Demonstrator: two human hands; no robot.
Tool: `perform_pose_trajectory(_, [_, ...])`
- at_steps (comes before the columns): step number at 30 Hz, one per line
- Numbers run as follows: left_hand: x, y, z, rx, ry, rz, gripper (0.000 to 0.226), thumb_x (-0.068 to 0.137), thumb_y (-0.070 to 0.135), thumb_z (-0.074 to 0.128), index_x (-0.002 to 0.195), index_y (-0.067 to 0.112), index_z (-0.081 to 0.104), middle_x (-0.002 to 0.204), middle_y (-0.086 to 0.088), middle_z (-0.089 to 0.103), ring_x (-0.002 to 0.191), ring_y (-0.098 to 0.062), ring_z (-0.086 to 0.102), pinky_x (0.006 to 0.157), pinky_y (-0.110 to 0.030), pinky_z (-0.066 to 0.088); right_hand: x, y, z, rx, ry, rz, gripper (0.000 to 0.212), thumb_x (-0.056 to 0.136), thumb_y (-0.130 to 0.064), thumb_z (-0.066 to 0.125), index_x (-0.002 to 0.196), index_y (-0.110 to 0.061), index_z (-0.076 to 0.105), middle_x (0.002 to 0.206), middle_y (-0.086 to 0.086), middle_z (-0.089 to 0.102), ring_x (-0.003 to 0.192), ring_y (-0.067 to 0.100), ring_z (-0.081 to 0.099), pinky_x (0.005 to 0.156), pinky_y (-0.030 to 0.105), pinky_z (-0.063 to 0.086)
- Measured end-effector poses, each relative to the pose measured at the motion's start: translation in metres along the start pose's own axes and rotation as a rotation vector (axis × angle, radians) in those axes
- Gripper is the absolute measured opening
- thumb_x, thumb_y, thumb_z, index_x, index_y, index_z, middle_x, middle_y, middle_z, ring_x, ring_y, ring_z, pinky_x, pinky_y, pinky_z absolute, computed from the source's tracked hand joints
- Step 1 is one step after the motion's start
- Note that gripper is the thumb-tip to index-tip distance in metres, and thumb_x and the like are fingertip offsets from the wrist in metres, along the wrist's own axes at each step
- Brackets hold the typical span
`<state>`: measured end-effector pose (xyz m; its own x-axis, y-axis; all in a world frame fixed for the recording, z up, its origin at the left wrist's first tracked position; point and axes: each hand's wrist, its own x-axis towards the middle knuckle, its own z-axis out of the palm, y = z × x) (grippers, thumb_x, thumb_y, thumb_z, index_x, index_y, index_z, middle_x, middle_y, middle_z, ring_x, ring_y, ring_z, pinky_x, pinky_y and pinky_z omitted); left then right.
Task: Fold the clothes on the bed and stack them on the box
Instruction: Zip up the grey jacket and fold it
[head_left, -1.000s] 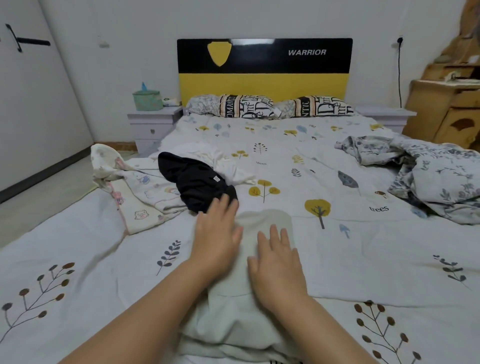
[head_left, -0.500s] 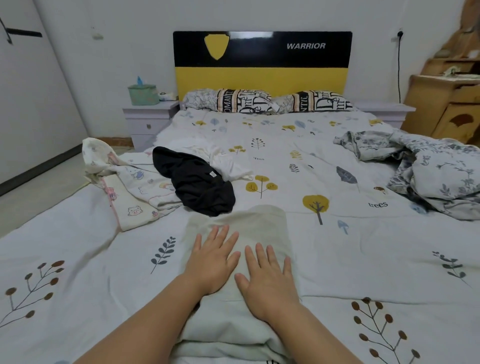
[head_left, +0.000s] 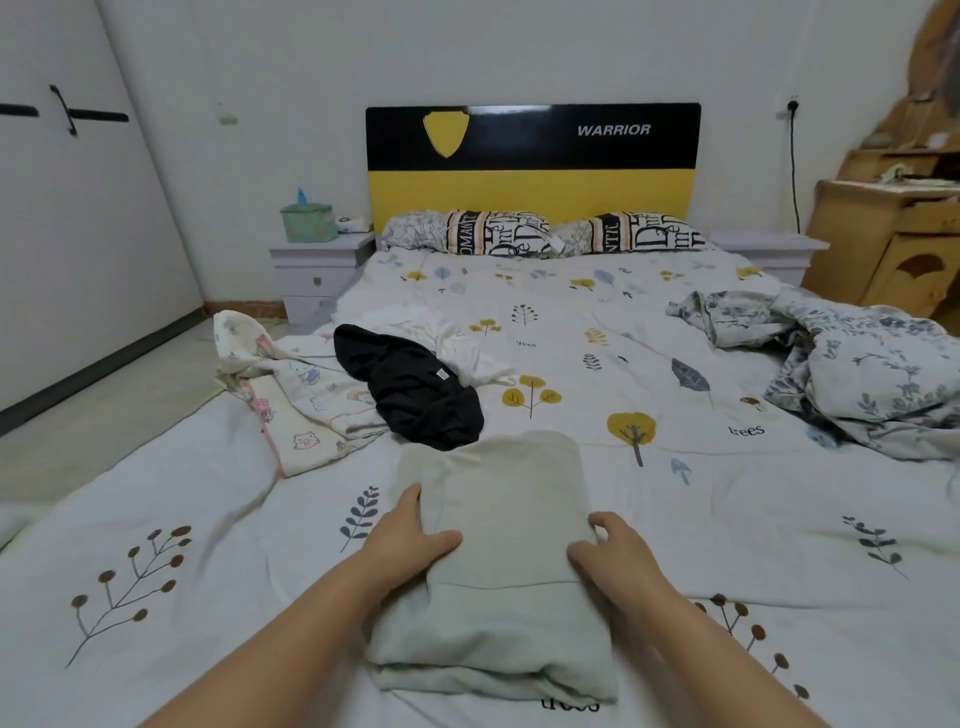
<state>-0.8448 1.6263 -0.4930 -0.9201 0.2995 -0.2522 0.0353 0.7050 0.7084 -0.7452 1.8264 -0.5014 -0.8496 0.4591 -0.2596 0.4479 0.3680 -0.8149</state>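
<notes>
A pale green garment (head_left: 498, 525), folded into a narrow rectangle, lies on the bed sheet (head_left: 208, 571) right in front of me. My left hand (head_left: 410, 540) grips its left edge, thumb on top of the cloth. My right hand (head_left: 618, 551) holds the right edge with its fingers curled over it. Behind the fold lie a crumpled black garment (head_left: 415, 395), a white garment (head_left: 457, 343) and a cream cartoon-print garment (head_left: 291, 395), all unfolded. No box is in view.
A rumpled grey floral quilt (head_left: 852, 364) is heaped at the right of the bed. Two pillows (head_left: 545, 239) lean at the yellow and black headboard. A nightstand (head_left: 317, 275) with a tissue box stands at the left, a wooden cabinet (head_left: 893, 244) at the right.
Both hands lay flat on top of the green garment and slid back toward me. They have since parted to its left and right edges and taken hold there.
</notes>
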Motion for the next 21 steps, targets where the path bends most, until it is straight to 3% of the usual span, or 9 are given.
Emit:
perform_pose_trajectory(4, [-0.001, -0.005, -0.006, -0.127, -0.029, 0.049, 0.085, 0.084, 0.025, 0.066, 0.15, 0.024, 0.012, 0.153, 0.002, 0.025, 0.137, -0.017, 0.031, 0.106, -0.024, 0.027, 0.002, -0.003, -0.003, 0.0, -0.025, -0.028, 0.048, 0.091, -0.008, 0.043, 0.139, -0.017, 0.039, 0.136, 0.006, 0.048, 0.114, 0.021, 0.048, 0.095, 0.028, 0.038])
perform_pose_trajectory(7, [-0.006, -0.009, -0.008, -0.091, -0.061, 0.137, 0.079, 0.087, 0.019, 0.062, 0.15, 0.026, 0.015, 0.153, 0.008, 0.022, 0.14, -0.011, 0.024, 0.109, -0.021, 0.02, -0.004, 0.008, -0.008, -0.102, -0.057, -0.216, 0.051, 0.091, 0.0, 0.035, 0.136, -0.022, 0.045, 0.136, 0.002, 0.05, 0.112, 0.012, 0.045, 0.098, 0.022, 0.033])
perform_pose_trajectory(10, [-0.009, -0.011, -0.011, 0.039, -0.103, 0.198, 0.066, 0.091, 0.019, 0.058, 0.147, 0.029, 0.025, 0.149, 0.009, 0.03, 0.137, -0.009, 0.03, 0.104, -0.015, 0.022, -0.013, 0.029, -0.012, -0.599, -0.059, -0.485, 0.058, 0.089, -0.027, 0.045, 0.144, -0.037, 0.028, 0.14, 0.0, 0.037, 0.126, 0.017, 0.04, 0.103, 0.023, 0.031])
perform_pose_trajectory(11, [-0.009, -0.012, -0.012, 0.078, -0.111, 0.212, 0.059, 0.091, 0.019, 0.057, 0.144, 0.029, 0.032, 0.146, 0.008, 0.035, 0.134, -0.009, 0.034, 0.102, -0.013, 0.023, -0.014, 0.036, -0.013, -0.802, 0.061, -0.61, 0.061, 0.085, -0.03, 0.051, 0.143, -0.038, 0.032, 0.138, 0.002, 0.036, 0.124, 0.02, 0.041, 0.101, 0.027, 0.034])
perform_pose_trajectory(13, [-0.01, -0.012, -0.011, 0.132, -0.114, 0.243, 0.047, 0.092, 0.018, 0.055, 0.137, 0.027, 0.044, 0.14, 0.009, 0.043, 0.127, -0.007, 0.04, 0.096, -0.01, 0.025, -0.014, 0.045, -0.014, -0.963, 0.189, -0.825, 0.061, 0.076, -0.029, 0.06, 0.135, -0.036, 0.048, 0.134, 0.008, 0.044, 0.118, 0.019, 0.044, 0.095, 0.025, 0.039])
perform_pose_trajectory(16, [-0.012, -0.015, -0.012, 0.073, -0.135, 0.238, 0.039, 0.092, 0.014, 0.056, 0.129, 0.024, 0.054, 0.124, 0.014, 0.05, 0.113, -0.001, 0.044, 0.094, -0.01, 0.028, -0.009, 0.049, -0.011, -0.908, 0.113, -1.027, 0.043, 0.083, -0.033, 0.048, 0.125, -0.037, 0.052, 0.133, 0.005, 0.052, 0.124, 0.019, 0.043, 0.099, 0.025, 0.032])
perform_pose_trajectory(18, [-0.008, -0.016, -0.017, -0.1, -0.19, 0.152, 0.032, 0.09, 0.014, 0.059, 0.12, 0.024, 0.061, 0.101, 0.009, 0.06, 0.095, -0.007, 0.055, 0.089, -0.017, 0.041, -0.004, 0.041, -0.01, -0.719, 0.032, -0.976, 0.037, 0.079, -0.031, 0.055, 0.115, -0.039, 0.053, 0.124, -0.003, 0.059, 0.121, 0.013, 0.05, 0.098, 0.025, 0.04])
perform_pose_trajectory(19, [-0.007, -0.014, -0.021, -0.201, -0.219, 0.102, 0.027, 0.09, 0.013, 0.059, 0.114, 0.023, 0.065, 0.086, 0.006, 0.061, 0.082, -0.009, 0.058, 0.079, -0.019, 0.045, -0.004, 0.031, -0.012, -0.554, -0.022, -0.915, 0.038, 0.075, -0.026, 0.061, 0.11, -0.038, 0.054, 0.118, -0.007, 0.062, 0.116, 0.009, 0.054, 0.096, 0.025, 0.043])
perform_pose_trajectory(21, [-0.005, -0.005, -0.029, -0.356, -0.261, 0.04, 0.019, 0.092, 0.011, 0.055, 0.103, 0.019, 0.068, 0.077, 0.005, 0.064, 0.066, -0.007, 0.061, 0.063, -0.015, 0.047, -0.002, 0.009, -0.016, -0.2, -0.143, -0.719, 0.028, 0.066, -0.023, 0.063, 0.091, -0.037, 0.062, 0.093, -0.014, 0.066, 0.093, 0.0, 0.059, 0.083, 0.021, 0.047])
